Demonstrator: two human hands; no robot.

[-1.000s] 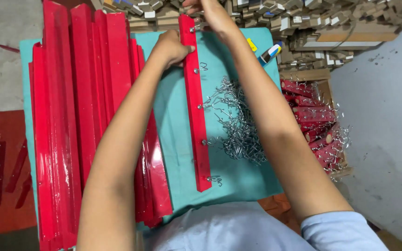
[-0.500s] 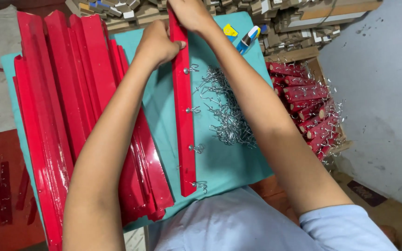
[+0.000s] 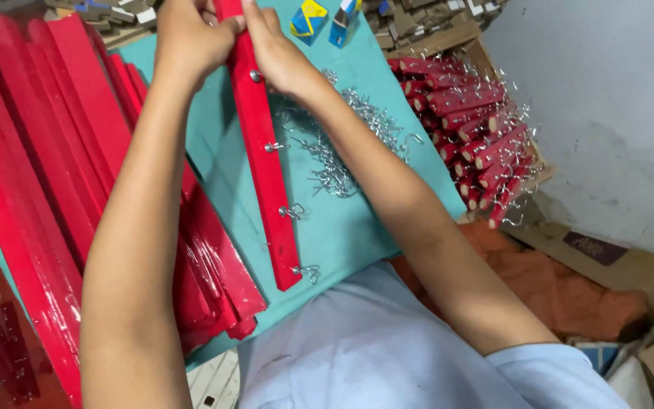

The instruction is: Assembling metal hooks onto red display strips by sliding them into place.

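Note:
A long red wooden strip (image 3: pixel 269 170) lies lengthwise on the teal table top (image 3: pixel 357 220), with several small metal hooks (image 3: pixel 291 211) screwed along its right side. My left hand (image 3: pixel 187 42) grips the strip's far end from the left. My right hand (image 3: pixel 278 53) closes on the same end from the right, fingers on the strip near the top hook. The far tip of the strip and my fingertips run out of the top of the frame.
A stack of red strips (image 3: pixel 47 151) covers the table's left side. A heap of loose metal hooks (image 3: pixel 350 144) lies right of the strip. A box of hooked red pieces (image 3: pixel 471 129) stands at the right. Two small blue-and-yellow cartons (image 3: pixel 308 17) sit at the far edge.
The view has shifted, so the strip and my hands sit higher in the frame. My right hand has come down from the tip onto the strip's side, close to my left hand.

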